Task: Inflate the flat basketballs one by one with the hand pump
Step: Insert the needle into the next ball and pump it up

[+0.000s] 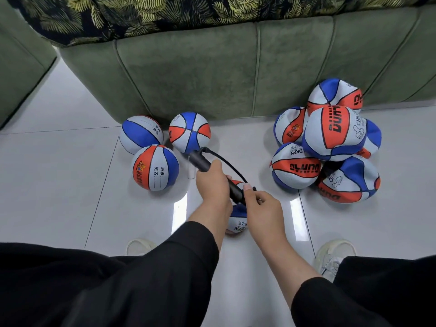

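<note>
floor (70, 175): glossy white tiles, smooth, reflective w/ light glare
sofa (188, 74): matt green fabric, suede-like nap
pump (200, 162): black plastic, matt; hose (232, 165) looks like rubber
balls (155, 167): matt, rubbery-looking, fine grain
flat balls (335, 135): same skin, creased
sleeves (165, 267): black cloth, matt

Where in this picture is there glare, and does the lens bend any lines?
Head view: two bright glare streaks lie on the glossy floor tiles, one each side of the hands; the wide lens bows the green sofa and the tile joints; the basketballs look sharp.
</note>
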`<move>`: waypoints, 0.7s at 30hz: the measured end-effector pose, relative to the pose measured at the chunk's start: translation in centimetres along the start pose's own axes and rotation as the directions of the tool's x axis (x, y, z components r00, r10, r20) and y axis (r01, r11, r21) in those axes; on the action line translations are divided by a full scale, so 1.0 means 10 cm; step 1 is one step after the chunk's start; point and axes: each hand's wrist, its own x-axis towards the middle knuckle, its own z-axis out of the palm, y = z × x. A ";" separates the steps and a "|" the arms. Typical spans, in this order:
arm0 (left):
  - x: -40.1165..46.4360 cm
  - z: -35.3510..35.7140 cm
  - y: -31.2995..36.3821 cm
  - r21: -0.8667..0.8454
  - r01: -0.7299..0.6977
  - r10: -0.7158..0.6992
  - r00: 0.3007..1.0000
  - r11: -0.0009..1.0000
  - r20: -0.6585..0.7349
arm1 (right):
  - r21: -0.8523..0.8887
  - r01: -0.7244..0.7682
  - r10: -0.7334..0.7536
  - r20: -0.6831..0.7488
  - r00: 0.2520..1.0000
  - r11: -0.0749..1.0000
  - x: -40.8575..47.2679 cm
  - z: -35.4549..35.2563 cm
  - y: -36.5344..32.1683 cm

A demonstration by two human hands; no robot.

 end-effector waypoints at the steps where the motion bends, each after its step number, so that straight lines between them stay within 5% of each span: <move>1: 0.05 -0.01 0.04 -0.002 -0.012 0.012 1.000 1.000 -0.013 | 0.002 -0.005 0.005 -0.008 1.000 1.000 -0.01 -0.03 0.00; 13: -0.14 0.03 -0.15 0.027 -0.032 0.031 0.998 0.999 0.061 | -0.023 -0.008 0.007 -0.035 0.999 1.000 -0.07 0.01 -0.04; 21: 0.12 -0.01 0.09 -0.010 -0.049 0.049 0.999 0.999 -0.024 | -0.044 0.024 -0.025 -0.017 1.000 0.999 -0.08 -0.07 -0.06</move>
